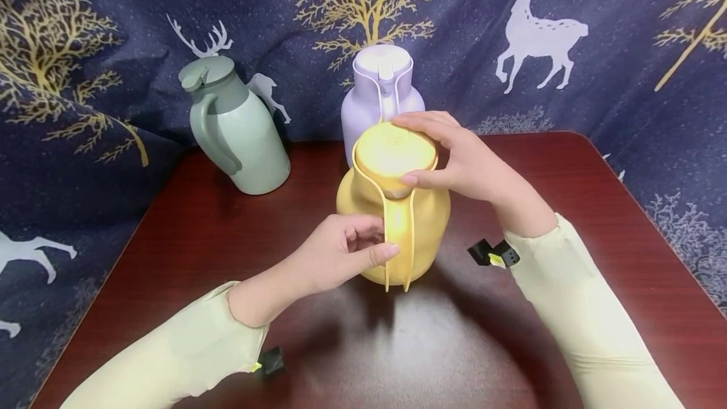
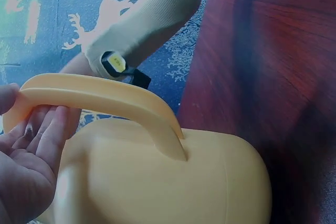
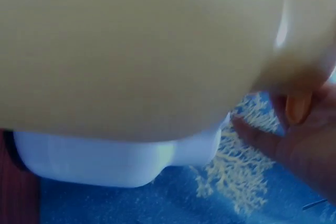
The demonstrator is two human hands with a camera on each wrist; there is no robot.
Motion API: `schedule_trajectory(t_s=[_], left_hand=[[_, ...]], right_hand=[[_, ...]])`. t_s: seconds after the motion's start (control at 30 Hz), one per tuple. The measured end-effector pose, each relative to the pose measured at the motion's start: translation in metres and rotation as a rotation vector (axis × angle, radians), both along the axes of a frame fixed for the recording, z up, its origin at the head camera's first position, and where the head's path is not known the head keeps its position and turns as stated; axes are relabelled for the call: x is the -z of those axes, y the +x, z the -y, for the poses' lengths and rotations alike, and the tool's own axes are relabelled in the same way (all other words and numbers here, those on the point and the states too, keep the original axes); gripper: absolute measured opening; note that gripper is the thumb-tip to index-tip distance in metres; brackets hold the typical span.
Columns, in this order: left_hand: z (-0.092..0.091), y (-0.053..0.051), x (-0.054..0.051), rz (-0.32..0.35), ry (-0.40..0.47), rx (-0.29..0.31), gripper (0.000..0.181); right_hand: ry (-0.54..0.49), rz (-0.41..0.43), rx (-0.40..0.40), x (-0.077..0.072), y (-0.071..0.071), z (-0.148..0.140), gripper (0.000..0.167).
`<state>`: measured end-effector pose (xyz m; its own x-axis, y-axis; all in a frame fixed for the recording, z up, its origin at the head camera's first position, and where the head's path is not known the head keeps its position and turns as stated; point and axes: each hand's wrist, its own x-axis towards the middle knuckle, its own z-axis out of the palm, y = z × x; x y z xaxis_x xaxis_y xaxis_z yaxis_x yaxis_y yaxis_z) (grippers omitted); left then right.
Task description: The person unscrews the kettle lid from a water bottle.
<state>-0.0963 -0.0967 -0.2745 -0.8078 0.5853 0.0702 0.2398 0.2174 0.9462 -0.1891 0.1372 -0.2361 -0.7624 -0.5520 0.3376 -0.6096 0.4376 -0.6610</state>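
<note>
A yellow jug (image 1: pixel 433 226) stands on the table, its handle (image 1: pixel 399 238) facing the wearer. The left hand (image 1: pixel 335 254) holds that handle, thumb on its outer face and fingers bent behind it; the left wrist view shows the fingers (image 2: pixel 50 129) under the handle (image 2: pixel 105 95). Up at the rim, the right hand (image 1: pixel 462 160) grips the round yellow lid (image 1: pixel 394 149) between thumb and fingers. In the right wrist view the jug's body (image 3: pixel 131 56) fills most of the picture, with the right hand (image 3: pixel 310 145) at its edge.
Directly behind the yellow jug stands a lilac jug (image 1: pixel 363 106). A green jug (image 1: pixel 250 137) is at the back left of the dark red table (image 1: pixel 568 194). A blue cloth (image 1: pixel 454 36) with deer and trees hangs behind the table.
</note>
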Motion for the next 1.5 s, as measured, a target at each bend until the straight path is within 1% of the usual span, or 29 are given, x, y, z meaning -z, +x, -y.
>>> schedule_trajectory(t_s=[0.1,0.13,0.33,0.43,0.57,0.63,0.73,0.8,0.87,0.93,1.0,1.07,1.13,1.17,1.23,1.27,1.37,1.4,1.47,1.5], left_hand=[[0.000,0.000,0.000,-0.011,-0.008,0.007,0.026],[0.000,0.000,0.000,-0.015,-0.009,0.010,0.025],[-0.001,0.001,-0.002,-0.025,-0.013,0.017,0.027],[0.000,0.001,-0.002,-0.025,-0.018,0.012,0.027],[0.001,0.002,-0.003,-0.020,-0.022,0.003,0.028],[0.001,0.002,-0.002,-0.019,-0.020,0.005,0.028],[0.001,0.002,-0.002,-0.021,-0.014,0.010,0.030],[0.000,0.001,-0.002,-0.026,-0.008,0.014,0.030],[0.000,0.000,-0.002,-0.032,-0.002,0.016,0.031],[-0.001,0.000,-0.002,-0.035,0.004,0.014,0.030],[-0.001,0.000,-0.002,-0.036,0.005,0.008,0.029],[-0.001,0.000,-0.002,-0.037,0.008,0.003,0.029],[-0.002,0.000,-0.002,-0.035,0.012,0.001,0.029],[-0.002,0.000,-0.002,-0.035,0.015,0.002,0.029],[-0.002,0.000,-0.002,-0.033,0.021,-0.001,0.029],[-0.002,0.001,-0.002,-0.029,0.022,-0.004,0.029],[-0.002,0.002,-0.003,-0.019,0.016,-0.021,0.029],[-0.002,0.002,-0.003,-0.014,0.012,-0.027,0.029],[-0.001,0.003,-0.004,-0.011,0.001,-0.035,0.029],[-0.001,0.003,-0.004,-0.011,-0.002,-0.038,0.029]], right_hand=[[0.000,0.034,-0.109,0.000,-0.012,-0.006,0.071],[0.000,0.057,-0.146,0.000,-0.015,-0.008,0.072],[-0.027,0.245,-0.381,-0.011,-0.031,-0.014,0.073],[-0.041,0.313,-0.486,-0.016,-0.039,-0.014,0.072],[-0.047,0.372,-0.586,-0.017,-0.048,-0.014,0.073],[-0.048,0.388,-0.639,-0.017,-0.052,-0.013,0.074],[-0.018,0.396,-0.680,-0.021,-0.054,-0.015,0.074],[0.038,0.387,-0.683,-0.027,-0.054,-0.016,0.074],[0.117,0.365,-0.653,-0.034,-0.053,-0.019,0.075],[0.203,0.323,-0.616,-0.042,-0.050,-0.020,0.075],[0.253,0.292,-0.582,-0.046,-0.047,-0.020,0.076],[0.266,0.261,-0.543,-0.045,-0.042,-0.020,0.081],[0.221,0.249,-0.500,-0.040,-0.035,-0.020,0.084],[0.186,0.231,-0.463,-0.037,-0.031,-0.020,0.085],[0.128,0.156,-0.332,-0.031,-0.018,-0.018,0.082],[0.096,0.106,-0.249,-0.028,-0.011,-0.016,0.078],[0.005,-0.035,0.046,-0.016,0.014,-0.005,0.065],[-0.025,-0.072,0.132,-0.011,0.022,-0.001,0.062],[-0.094,-0.134,0.254,-0.002,0.035,0.005,0.058],[-0.121,-0.149,0.293,0.002,0.041,0.008,0.057]])
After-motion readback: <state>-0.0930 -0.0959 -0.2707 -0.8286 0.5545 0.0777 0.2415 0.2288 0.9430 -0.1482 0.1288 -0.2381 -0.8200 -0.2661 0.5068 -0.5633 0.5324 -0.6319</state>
